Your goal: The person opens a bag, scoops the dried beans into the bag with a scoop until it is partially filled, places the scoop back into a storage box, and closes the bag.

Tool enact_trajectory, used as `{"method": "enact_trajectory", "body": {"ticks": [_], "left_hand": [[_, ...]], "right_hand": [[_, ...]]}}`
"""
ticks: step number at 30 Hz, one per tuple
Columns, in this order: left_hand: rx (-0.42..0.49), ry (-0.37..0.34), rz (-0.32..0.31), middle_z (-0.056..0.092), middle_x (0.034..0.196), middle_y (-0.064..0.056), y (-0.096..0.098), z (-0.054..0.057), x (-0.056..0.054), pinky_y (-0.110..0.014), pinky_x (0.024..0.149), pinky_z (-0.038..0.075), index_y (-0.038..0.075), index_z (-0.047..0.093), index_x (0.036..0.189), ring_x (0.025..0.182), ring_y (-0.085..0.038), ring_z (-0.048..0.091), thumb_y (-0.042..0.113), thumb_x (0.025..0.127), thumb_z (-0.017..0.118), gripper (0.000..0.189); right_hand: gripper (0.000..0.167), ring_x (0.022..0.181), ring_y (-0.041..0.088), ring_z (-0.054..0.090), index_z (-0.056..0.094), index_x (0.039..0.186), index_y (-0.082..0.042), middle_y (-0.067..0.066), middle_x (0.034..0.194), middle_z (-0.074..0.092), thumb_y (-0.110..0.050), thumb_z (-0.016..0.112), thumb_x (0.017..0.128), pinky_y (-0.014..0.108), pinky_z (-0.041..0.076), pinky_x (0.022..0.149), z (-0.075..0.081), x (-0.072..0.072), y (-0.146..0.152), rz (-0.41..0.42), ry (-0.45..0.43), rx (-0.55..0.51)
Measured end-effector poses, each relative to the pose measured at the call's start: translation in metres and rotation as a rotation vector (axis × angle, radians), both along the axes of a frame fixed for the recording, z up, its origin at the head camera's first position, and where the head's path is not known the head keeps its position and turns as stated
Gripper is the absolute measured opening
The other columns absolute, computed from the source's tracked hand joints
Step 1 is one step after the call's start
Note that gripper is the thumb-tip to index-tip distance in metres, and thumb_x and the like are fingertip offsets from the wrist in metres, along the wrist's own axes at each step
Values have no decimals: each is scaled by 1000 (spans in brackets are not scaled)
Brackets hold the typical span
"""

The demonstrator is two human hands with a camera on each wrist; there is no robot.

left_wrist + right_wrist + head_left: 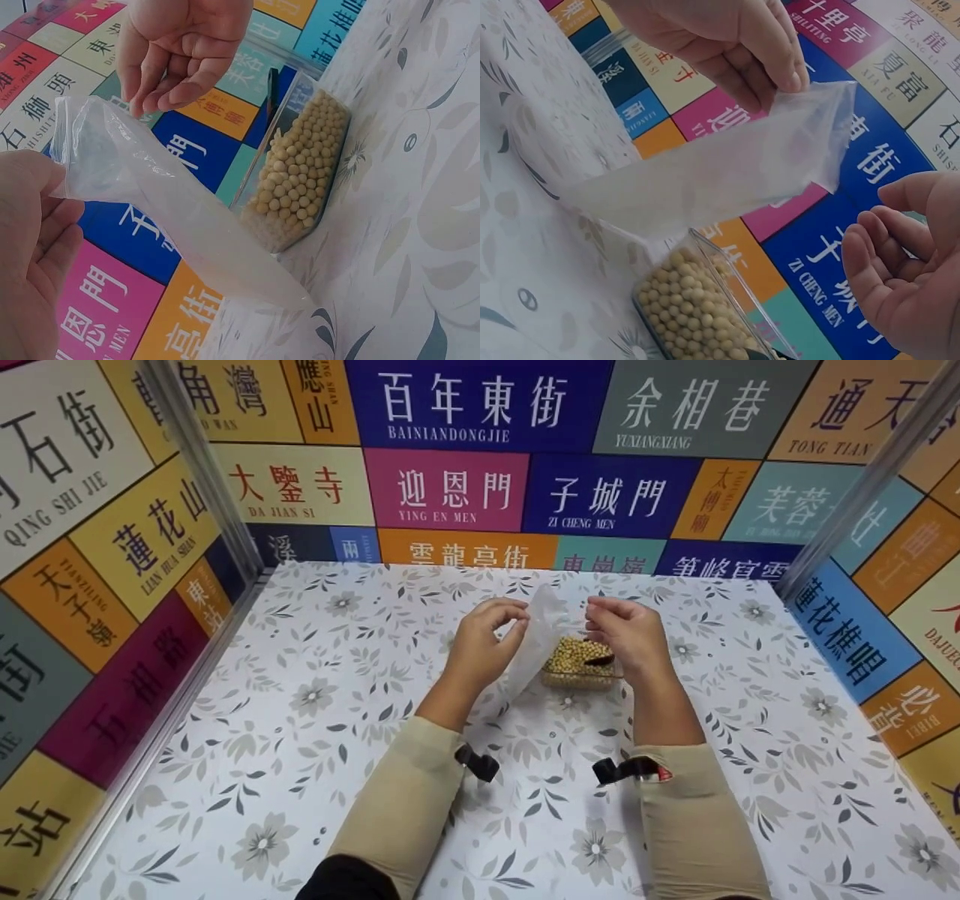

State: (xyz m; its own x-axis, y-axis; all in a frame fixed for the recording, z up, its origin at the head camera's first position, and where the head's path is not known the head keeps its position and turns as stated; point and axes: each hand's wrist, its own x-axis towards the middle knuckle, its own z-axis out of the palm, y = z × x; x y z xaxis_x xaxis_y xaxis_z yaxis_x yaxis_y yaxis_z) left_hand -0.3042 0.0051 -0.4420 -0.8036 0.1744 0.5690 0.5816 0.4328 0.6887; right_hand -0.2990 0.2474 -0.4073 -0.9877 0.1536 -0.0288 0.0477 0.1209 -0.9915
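Observation:
A clear zip-lock plastic bag (pixel 534 654) hangs from my left hand (pixel 480 645), which pinches its top edge between thumb and fingers. In the left wrist view the bag (pixel 187 206) looks slack, with its zip strip near the fingertips. My right hand (pixel 631 636) is held apart from the bag at its right, its fingers loosely bent around nothing, as the right wrist view shows (pixel 904 262). Below the hands stands a clear plastic box (pixel 581 682) full of yellow soybeans (pixel 296 176). A dark utensil (pixel 598 661) lies partly over the beans; its kind is unclear.
A white tabletop (pixel 300 780) with a grey floral print spreads under the box. Panels with street names (pixel 450 487) enclose it at the back and both sides, with metal posts (pixel 225 510) at the corners. Each sleeve carries a black wrist mount (pixel 476 765).

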Motion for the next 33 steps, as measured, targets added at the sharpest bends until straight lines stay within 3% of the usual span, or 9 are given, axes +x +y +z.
{"method": "enact_trajectory", "body": {"ticks": [4, 8, 12, 15, 20, 28, 33], "left_hand": [[-29, 7, 22, 75, 129, 2, 0, -2, -1, -25, 110, 57, 14, 78, 109, 124, -14, 70, 21, 107, 66, 14], [-38, 20, 29, 75, 130, 1, 0, -3, -1, -26, 110, 57, 13, 78, 108, 123, -16, 70, 20, 106, 67, 14], [-32, 26, 24, 75, 130, 0, -1, -4, -2, -27, 109, 57, 11, 77, 109, 123, -17, 70, 21, 107, 67, 14], [-23, 18, 19, 75, 130, 0, -2, -6, -3, -25, 110, 57, 11, 77, 109, 124, -17, 70, 21, 107, 66, 15], [-1, -10, 16, 74, 130, 0, -3, -7, -4, -22, 110, 56, 11, 77, 109, 125, -16, 69, 20, 106, 67, 14], [18, -20, 17, 74, 129, 0, -2, -6, -3, -19, 110, 55, 12, 78, 109, 125, -15, 69, 20, 106, 68, 14], [5, -14, 24, 74, 129, 1, -1, -7, -3, -21, 109, 56, 13, 78, 110, 124, -15, 69, 23, 106, 67, 15]], "right_hand": [[44, 101, 12, 71, 70, 139, -8, -7, 112, 72, -34, 73, 102, 27, 63, 96, -2, 1, 15, -36, 4, 63], [48, 104, 9, 69, 69, 142, -13, -8, 119, 72, -39, 73, 102, 29, 58, 101, -6, 2, 31, -58, -4, 135], [48, 124, 16, 66, 68, 144, -16, 3, 138, 71, -42, 70, 103, 32, 54, 109, -10, 3, 47, -65, 1, 257], [49, 143, 26, 58, 67, 146, -17, 10, 152, 64, -43, 69, 104, 43, 49, 120, -15, 1, 57, -52, -6, 363], [54, 158, 40, 39, 61, 151, -16, 15, 167, 48, -44, 65, 106, 60, 35, 131, -26, -5, 69, 50, 11, 587], [46, 149, 45, 47, 60, 150, -6, 22, 162, 49, -27, 60, 109, 63, 39, 125, -43, -13, 75, 186, 59, 795], [43, 150, 48, 42, 59, 150, -3, 24, 157, 52, -18, 57, 110, 66, 36, 126, -48, -13, 78, 246, 75, 889]]}}
